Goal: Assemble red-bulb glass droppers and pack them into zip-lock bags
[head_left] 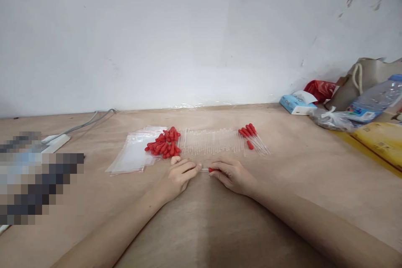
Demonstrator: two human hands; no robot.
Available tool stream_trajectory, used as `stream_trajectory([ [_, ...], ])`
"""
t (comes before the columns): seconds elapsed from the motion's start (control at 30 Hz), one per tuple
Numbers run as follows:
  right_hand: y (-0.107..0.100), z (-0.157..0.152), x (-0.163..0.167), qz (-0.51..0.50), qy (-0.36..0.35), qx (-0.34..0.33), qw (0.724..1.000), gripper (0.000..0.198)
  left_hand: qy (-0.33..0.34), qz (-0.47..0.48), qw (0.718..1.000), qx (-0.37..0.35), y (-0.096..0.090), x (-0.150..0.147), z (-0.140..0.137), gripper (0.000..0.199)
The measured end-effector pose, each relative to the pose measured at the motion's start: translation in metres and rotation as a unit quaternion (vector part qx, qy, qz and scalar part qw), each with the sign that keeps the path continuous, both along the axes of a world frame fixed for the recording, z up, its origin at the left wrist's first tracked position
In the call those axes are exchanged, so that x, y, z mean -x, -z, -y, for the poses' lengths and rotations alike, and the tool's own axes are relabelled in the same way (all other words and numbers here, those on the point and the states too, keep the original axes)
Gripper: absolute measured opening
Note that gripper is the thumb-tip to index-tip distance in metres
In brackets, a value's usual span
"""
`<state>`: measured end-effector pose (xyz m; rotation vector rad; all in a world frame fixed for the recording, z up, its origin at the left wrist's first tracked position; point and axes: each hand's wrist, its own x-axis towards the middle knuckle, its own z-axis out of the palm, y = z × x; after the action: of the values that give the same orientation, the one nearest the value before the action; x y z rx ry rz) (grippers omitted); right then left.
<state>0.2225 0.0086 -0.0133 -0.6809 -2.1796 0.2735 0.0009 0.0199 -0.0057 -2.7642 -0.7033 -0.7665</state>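
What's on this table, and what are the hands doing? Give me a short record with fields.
Left hand: holds a thin clear tube
Right hand: holds a red dropper bulb, which meets the tube's end in this view
Left: clear plastic bags, with a pile of red bulbs at their right edge
Middle: row of clear tubes
Right: red-bulbed droppers
Far right: blue tissue pack, plastic bottle

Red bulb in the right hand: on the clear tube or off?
On, it seems: the red bulb meets the clear tube; how far on, cannot tell.
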Motion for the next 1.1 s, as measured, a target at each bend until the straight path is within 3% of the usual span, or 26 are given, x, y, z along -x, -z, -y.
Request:
stream_trajectory([
  [0.17, 0.0, -0.002, 0.002, 0.047, -0.002, -0.014, 0.999, 0.018, 0.004, 0.008, 1.0, -0.005, 0.002, -0.002, 0.002, 0.026],
  [0.4, -0.002, -0.002, 0.002, 0.061, -0.015, 0.019, 0.998, 0.023, 0.003, 0.011, 1.0, 0.01, 0.003, -0.004, 0.003, 0.026],
  [0.6, -0.009, -0.007, 0.003, -0.049, -0.006, 0.106, 0.993, 0.019, -0.027, 0.066, 0.994, 0.083, 0.001, -0.009, 0.004, 0.024],
  [0.8, -0.035, -0.025, -0.015, -0.263, 0.074, 0.227, 0.935, 0.027, -0.127, 0.108, 0.976, 0.144, -0.003, -0.005, 0.006, 0.045],
  [0.9, -0.058, -0.046, -0.049, -0.309, 0.178, 0.206, 0.911, 0.027, -0.138, 0.1, 0.973, 0.157, -0.003, -0.005, 0.005, 0.038],
  [1.0, -0.068, -0.069, -0.086, -0.253, 0.294, 0.169, 0.906, 0.03, -0.125, 0.078, 0.978, 0.15, -0.004, -0.007, 0.005, 0.03],
  [1.1, -0.055, -0.087, -0.108, -0.139, 0.392, 0.162, 0.895, 0.03, -0.123, 0.072, 0.979, 0.145, -0.005, -0.008, 0.005, 0.026],
])
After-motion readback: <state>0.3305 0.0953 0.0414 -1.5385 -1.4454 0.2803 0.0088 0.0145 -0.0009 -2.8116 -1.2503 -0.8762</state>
